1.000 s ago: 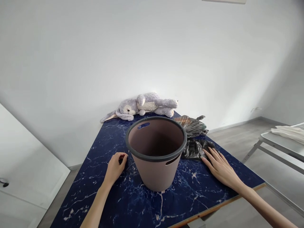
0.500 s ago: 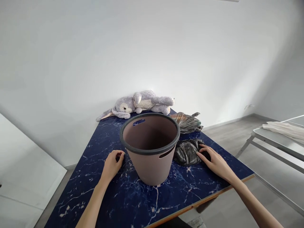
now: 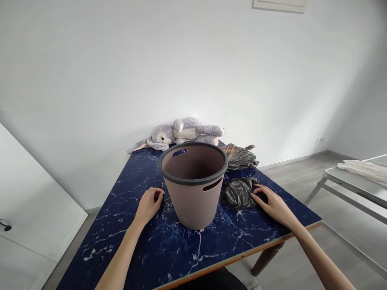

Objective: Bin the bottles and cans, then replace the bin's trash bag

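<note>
A mauve-brown waste bin (image 3: 193, 203) with a dark grey rim and handle slots stands upright between my hands. To its left, my left hand (image 3: 149, 204) rests on the blue marbled table (image 3: 157, 257), fingers curled in, thumb against the forefinger, nothing seen in them. To the bin's right lies a crumpled black plastic bag (image 3: 238, 193). My right hand (image 3: 273, 205) rests at the bag's right edge, thumb and forefinger apart, their tips touching the plastic. Whether any plastic lies under the palm is hidden. The bin's floor is in shadow.
A grey plush rabbit (image 3: 184, 131) lies on its side at the table's far edge. Behind the bin's right side sits a filled, knotted dark bag (image 3: 240, 157). A grey metal-framed stand (image 3: 347, 181) with white cloth (image 3: 363, 169) is at right, a white cabinet (image 3: 33, 205) at left.
My view has tilted up slightly, showing more wall and a white panel at the top. Hands, bin and bags keep their places on the table.
</note>
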`<state>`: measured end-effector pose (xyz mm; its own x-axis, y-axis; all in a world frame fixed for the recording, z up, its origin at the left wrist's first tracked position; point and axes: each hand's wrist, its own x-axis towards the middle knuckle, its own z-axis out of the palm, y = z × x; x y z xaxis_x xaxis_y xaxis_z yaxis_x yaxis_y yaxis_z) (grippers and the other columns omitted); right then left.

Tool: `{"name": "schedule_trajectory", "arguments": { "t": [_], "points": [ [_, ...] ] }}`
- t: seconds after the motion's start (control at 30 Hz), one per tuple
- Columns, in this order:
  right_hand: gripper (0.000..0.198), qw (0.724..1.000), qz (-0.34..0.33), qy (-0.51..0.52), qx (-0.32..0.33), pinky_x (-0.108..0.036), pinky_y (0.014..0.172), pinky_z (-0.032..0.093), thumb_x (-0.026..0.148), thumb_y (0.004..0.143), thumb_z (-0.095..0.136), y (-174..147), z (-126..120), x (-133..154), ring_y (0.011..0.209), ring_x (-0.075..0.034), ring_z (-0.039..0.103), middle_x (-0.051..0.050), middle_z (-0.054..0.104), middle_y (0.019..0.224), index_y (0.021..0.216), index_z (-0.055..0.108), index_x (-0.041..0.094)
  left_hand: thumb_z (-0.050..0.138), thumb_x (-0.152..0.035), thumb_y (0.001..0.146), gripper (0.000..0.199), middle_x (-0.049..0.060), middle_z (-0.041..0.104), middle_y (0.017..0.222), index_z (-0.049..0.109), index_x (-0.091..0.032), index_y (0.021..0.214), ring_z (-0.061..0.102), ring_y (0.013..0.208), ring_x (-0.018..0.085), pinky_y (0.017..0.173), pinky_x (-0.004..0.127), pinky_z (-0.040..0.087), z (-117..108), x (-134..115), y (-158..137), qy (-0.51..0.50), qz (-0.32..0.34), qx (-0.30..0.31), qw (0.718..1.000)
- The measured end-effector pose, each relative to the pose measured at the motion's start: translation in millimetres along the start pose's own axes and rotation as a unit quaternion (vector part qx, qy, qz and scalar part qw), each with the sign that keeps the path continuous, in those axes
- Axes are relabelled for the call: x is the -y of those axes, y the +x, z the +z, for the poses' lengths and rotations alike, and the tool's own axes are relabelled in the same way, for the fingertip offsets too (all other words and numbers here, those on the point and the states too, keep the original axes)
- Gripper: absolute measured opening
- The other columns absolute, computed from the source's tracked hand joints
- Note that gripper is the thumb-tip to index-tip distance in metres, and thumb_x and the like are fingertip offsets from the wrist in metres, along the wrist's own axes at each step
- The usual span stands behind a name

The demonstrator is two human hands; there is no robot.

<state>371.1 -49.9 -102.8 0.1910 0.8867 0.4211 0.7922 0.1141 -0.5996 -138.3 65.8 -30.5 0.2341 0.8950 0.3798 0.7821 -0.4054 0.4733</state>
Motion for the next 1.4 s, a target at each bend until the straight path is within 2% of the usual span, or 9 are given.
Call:
{"name": "schedule_trajectory", "arguments": {
  "t": [0.6,1.17,1.4],
  "points": [
    [0.036,1.0,-0.007,0.017,0.014,-0.052,0.109,0.051,0.06,0.098,0.054,0,-2,0,0.13,-0.036,0.068,-0.012,0.068,0.145,0.102,0.068,0.028,0.048,-0.049,0.1,0.035,0.009,0.071,0.089,0.07,-0.022,0.093,0.069,0.084,0.028,0.076,0.037,0.052,-7,-13,-5,0.021,0.014,0.01,1.0],
    [0.035,1.0,-0.019,0.017,-0.006,-0.051,0.107,0.054,0.059,0.096,0.056,1,1,-2,0.125,-0.036,0.071,-0.01,0.073,0.139,0.098,0.072,0.028,0.042,-0.048,0.102,0.039,0.009,0.072,0.089,0.07,-0.021,0.097,0.067,0.083,0.027,0.075,0.037,0.05,-6,-12,-7,0.03,0.024,0.024,0.999],
    [0.036,1.0,-0.012,0.025,0.006,-0.053,0.107,0.053,0.061,0.094,0.057,0,-1,-3,0.126,-0.038,0.07,-0.011,0.072,0.14,0.096,0.072,0.028,0.041,-0.046,0.103,0.038,0.009,0.071,0.087,0.07,-0.021,0.099,0.067,0.082,0.027,0.075,0.037,0.05,-3,-14,-7,0.04,0.032,0.029,0.998]
  ]
}}
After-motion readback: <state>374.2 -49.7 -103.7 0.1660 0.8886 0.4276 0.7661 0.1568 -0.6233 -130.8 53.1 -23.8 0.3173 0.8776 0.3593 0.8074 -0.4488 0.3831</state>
